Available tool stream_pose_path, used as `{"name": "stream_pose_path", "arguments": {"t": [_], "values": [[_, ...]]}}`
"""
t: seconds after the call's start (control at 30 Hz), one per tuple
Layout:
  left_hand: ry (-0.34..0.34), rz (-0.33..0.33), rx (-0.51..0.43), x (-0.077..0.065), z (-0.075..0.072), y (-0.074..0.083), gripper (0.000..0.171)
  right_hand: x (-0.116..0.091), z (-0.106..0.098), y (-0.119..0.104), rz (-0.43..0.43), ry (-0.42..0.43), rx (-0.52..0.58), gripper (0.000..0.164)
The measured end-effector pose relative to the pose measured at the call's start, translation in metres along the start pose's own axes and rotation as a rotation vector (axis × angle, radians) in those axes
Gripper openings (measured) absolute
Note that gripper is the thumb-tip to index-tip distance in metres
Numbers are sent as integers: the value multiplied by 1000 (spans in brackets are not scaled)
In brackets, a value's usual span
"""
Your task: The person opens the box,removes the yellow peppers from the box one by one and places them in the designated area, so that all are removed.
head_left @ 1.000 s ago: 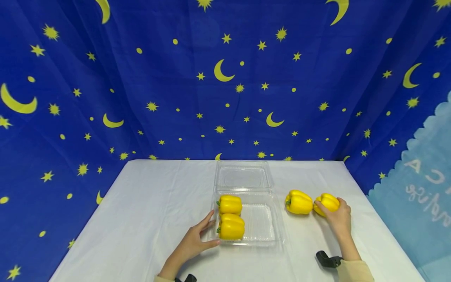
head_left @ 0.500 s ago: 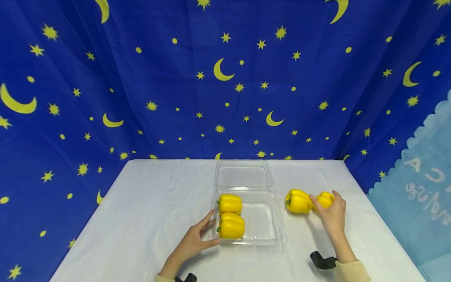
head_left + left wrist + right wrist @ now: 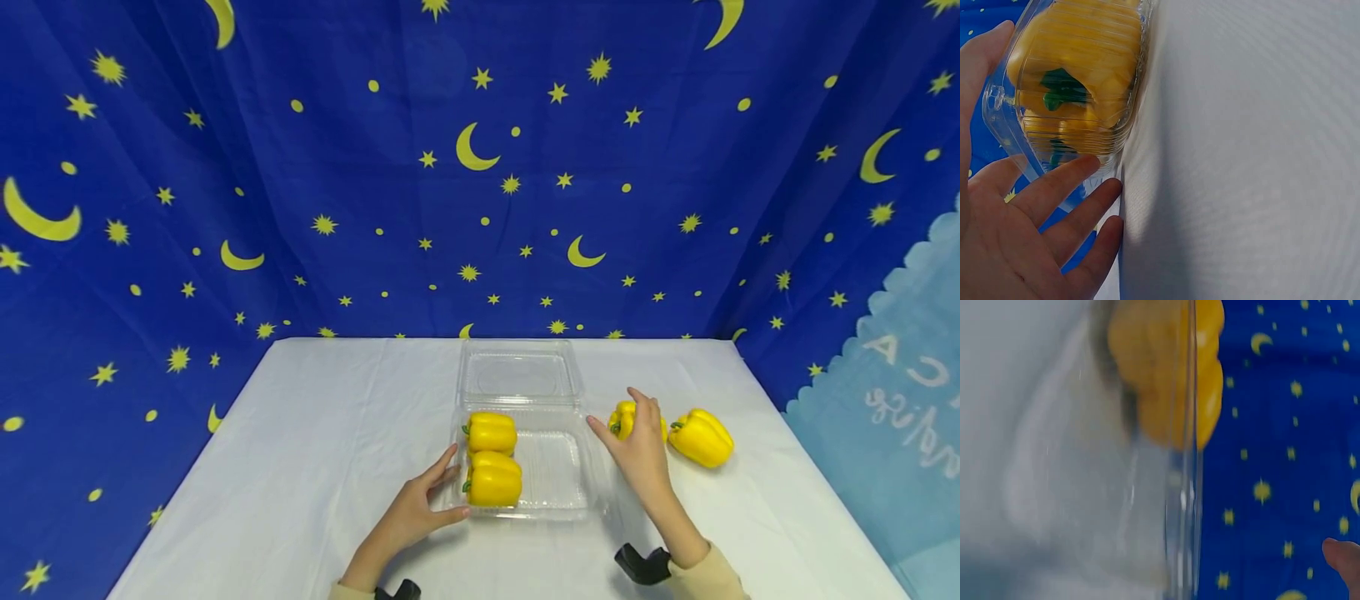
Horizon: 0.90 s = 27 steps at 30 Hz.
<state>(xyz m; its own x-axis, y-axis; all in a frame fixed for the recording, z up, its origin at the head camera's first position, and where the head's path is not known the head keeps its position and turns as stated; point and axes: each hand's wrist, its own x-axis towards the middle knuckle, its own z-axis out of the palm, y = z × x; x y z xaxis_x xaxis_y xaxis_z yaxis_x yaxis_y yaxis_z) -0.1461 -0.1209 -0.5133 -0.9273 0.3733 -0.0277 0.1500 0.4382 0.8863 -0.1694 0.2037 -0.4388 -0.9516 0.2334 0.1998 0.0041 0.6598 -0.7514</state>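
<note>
Pepper (image 3: 623, 413) behind spread, empty right grip (image 3: 642, 450), container (image 3: 552, 468) beside spread, empty left grip (image 3: 412, 510)

The right grip (image 3: 639, 446) has moved left off the outer pepper (image 3: 702, 439), now partly hiding the inner pepper (image 3: 622, 417).

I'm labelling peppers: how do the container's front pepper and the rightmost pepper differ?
The front pepper sits in the container; the rightmost pepper lies on white cloth. In the head view, the front pepper lies crosswise, the rightmost pepper slantwise. Both are yellow with green stems.
</note>
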Motion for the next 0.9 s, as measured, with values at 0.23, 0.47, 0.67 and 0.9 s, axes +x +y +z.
{"name": "stream_pose_path", "arguments": {"t": [0.23,0.47,0.67,0.9], "values": [[-4,6,10,1,0,-1,91,-21,41,-25,-105,-78,46,77],[-3,13,4,1,0,-1,90,-43,74,-41,-181,-177,128,73],[-3,7,4,1,0,-1,91,-50,91,-44,-235,-223,159,66],[-4,7,7,1,0,-1,90,-54,103,-43,-231,-316,147,65]]}}
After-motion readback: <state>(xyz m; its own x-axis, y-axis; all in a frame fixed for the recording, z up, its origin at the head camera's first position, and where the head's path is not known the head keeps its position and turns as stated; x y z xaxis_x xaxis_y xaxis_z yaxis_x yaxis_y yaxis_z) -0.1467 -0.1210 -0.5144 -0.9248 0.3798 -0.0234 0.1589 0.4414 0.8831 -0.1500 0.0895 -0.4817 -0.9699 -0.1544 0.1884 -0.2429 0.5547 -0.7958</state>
